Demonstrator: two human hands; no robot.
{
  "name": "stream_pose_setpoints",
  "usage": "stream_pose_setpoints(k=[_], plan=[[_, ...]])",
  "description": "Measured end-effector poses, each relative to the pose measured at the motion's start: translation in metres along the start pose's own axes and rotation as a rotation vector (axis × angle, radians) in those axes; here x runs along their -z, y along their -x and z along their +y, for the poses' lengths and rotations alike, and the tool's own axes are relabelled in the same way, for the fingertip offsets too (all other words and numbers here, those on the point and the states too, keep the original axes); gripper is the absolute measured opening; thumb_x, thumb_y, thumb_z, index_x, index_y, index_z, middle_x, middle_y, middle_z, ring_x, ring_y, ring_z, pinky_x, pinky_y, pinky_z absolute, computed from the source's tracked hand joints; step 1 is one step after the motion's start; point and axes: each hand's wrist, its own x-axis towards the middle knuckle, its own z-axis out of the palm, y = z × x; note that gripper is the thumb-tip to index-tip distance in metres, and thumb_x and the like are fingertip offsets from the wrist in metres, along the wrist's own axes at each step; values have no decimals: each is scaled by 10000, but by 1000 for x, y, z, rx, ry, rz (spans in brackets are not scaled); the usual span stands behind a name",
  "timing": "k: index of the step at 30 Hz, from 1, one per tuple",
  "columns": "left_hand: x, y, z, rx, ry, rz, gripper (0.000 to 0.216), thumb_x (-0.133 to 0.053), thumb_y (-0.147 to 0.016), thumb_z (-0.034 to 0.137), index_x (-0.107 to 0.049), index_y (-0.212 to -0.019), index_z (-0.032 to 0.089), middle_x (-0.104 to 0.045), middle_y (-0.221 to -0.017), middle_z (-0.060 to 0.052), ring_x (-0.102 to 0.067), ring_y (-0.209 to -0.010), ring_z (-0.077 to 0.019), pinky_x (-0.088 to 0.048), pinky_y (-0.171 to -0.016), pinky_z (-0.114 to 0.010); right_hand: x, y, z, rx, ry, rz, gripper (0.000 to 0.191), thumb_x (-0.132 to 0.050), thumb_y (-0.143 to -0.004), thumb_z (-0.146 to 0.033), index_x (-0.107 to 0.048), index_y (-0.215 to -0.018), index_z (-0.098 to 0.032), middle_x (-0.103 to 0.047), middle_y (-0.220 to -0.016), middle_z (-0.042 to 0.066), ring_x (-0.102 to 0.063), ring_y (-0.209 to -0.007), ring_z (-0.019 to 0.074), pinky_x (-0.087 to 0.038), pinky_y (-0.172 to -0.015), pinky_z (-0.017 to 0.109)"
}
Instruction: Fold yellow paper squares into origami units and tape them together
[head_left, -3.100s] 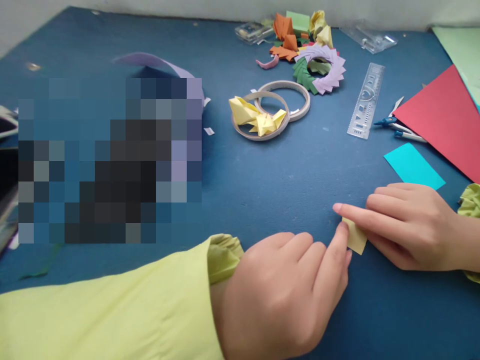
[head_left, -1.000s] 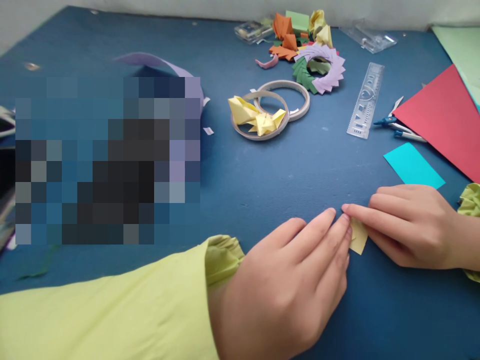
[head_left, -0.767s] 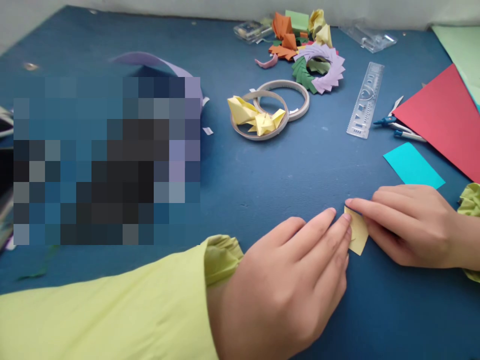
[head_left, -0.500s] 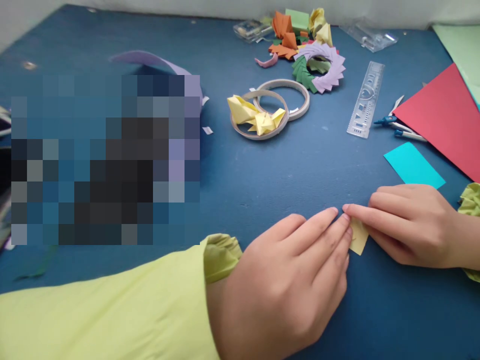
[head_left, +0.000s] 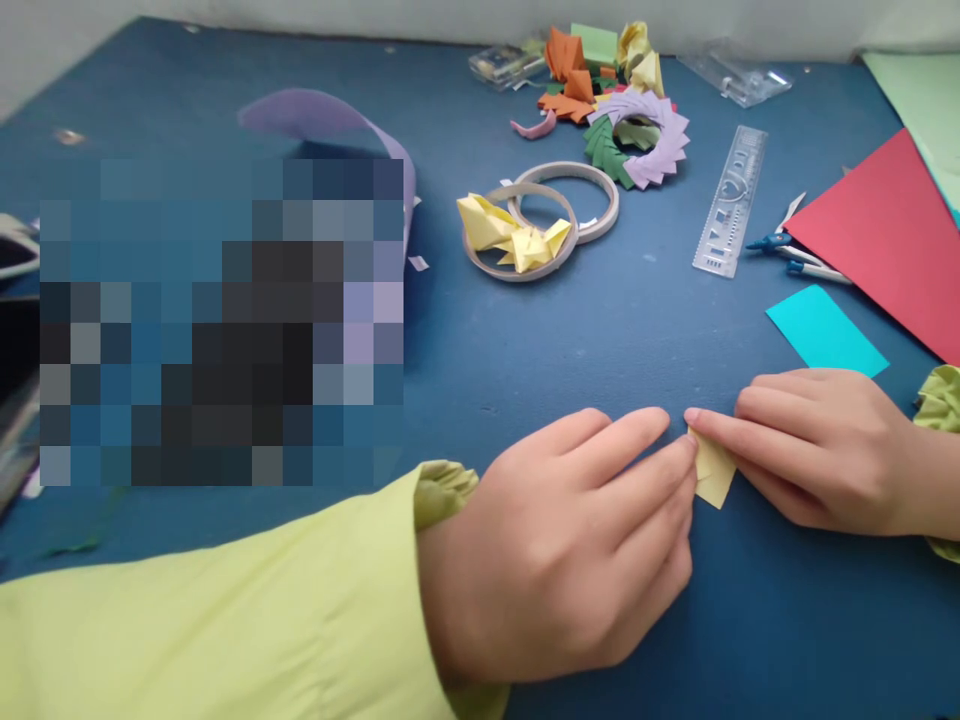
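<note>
A small folded piece of yellow paper (head_left: 715,472) lies on the blue table between my two hands. My left hand (head_left: 577,545) comes from the left, its fingertips pressed on the paper's left edge and its index finger raised a little apart. Along the paper's upper right side, my right hand (head_left: 825,450) holds it down with the index finger stretched to the top corner. The other right fingers are curled, and part of the paper is hidden beneath them. Just beyond the right hand lies a turquoise paper rectangle (head_left: 825,328).
Two rolls of tape (head_left: 609,190) stand ahead, the nearer with yellow folded pieces in it. Behind are a purple-green paper ring (head_left: 670,140) and orange pieces (head_left: 566,60). A clear ruler (head_left: 729,205), compass (head_left: 772,243) and red paper (head_left: 885,230) are at right. A purple strip (head_left: 315,112) curls left.
My left hand has shifted slightly up and left, its index finger lifting away from the other fingers. More of the yellow paper shows. The right hand has barely moved.
</note>
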Motion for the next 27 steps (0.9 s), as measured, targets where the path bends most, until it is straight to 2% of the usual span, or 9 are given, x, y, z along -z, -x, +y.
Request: stream_pose_setpoints(k=[6, 8, 10, 12, 15, 17, 19, 22, 27], plan=[[0, 2, 0, -30, -36, -17, 219, -467, -886, 142, -682, -912, 108, -717, -980, -66, -625, -894, -205, -482, -631, -338, -1, 0, 0, -4, 2, 10, 205, -440, -903, -121, -524, -1081, -66, -604, -704, 55, -522, -612, 153, -412, -525, 292], [-2, 5, 3, -87, -28, 48, 219, -471, -878, 144, -685, -862, 102, -720, -917, -81, -629, -822, -194, -473, -591, -328, -1, 0, 0, 4, -1, 10, 205, -450, -896, -113, -528, -1076, -53, -609, -705, 62, -525, -608, 157, -414, -522, 297], [-4, 8, 7, -62, 3, 90, 231, -471, -873, 125, -682, -780, 117, -709, -796, -61, -626, -738, -174, -466, -561, -317, 0, 0, 0, 9, -3, 6, 209, -455, -895, -112, -528, -1080, -49, -611, -705, 64, -527, -606, 157, -417, -523, 298], [-5, 10, 9, -71, 9, 100, 262, -444, -875, 122, -678, -757, 120, -703, -789, -65, -620, -711, -165, -460, -550, -310, 0, 0, 1, 11, -4, -4, 213, -450, -899, -120, -525, -1088, -55, -612, -707, 60, -527, -608, 156, -415, -523, 295], [-2, 9, 10, -38, 49, 15, 251, -450, -875, 155, -676, -766, 147, -696, -754, -38, -622, -718, -172, -472, -570, -321, 1, 0, 1, 10, -4, -13, 216, -440, -900, -125, -528, -1086, -56, -604, -702, 57, -518, -600, 157, -399, -511, 295], [-1, 6, 7, -42, 43, 79, 251, -449, -881, 159, -667, -758, 150, -682, -714, -28, -622, -737, -182, -470, -566, -324, 0, 0, 1, 1, -9, -12, 215, -429, -903, -131, -533, -1077, -59, -593, -697, 55, -508, -593, 159, -389, -508, 296], [-2, 3, 4, -34, -1, 104, 226, -471, -887, 171, -663, -773, 139, -675, -719, -34, -614, -758, -194, -481, -576, -328, -1, 0, 1, -12, -23, -4, 205, -429, -905, -145, -538, -1062, -69, -586, -701, 52, -502, -597, 161, -385, -511, 298], [-4, -2, 0, 36, -61, 66, 169, -542, -875, 195, -668, -810, 104, -669, -761, -58, -594, -768, -210, -517, -626, -345, -2, -1, 0, -33, -44, 11, 223, -459, -900, -167, -537, -1079, -58, -578, -707, 52, -498, -601, 168, -375, -510, 304], [-7, -5, 0, 102, -29, 69, 156, -589, -856, 188, -679, -793, 77, -661, -782, -83, -569, -773, -214, -537, -694, -361, -3, -1, 0, -46, -50, 4, 266, -479, -895, -194, -531, -1120, -61, -564, -707, 45, -485, -595, 174, -360, -505, 311]])
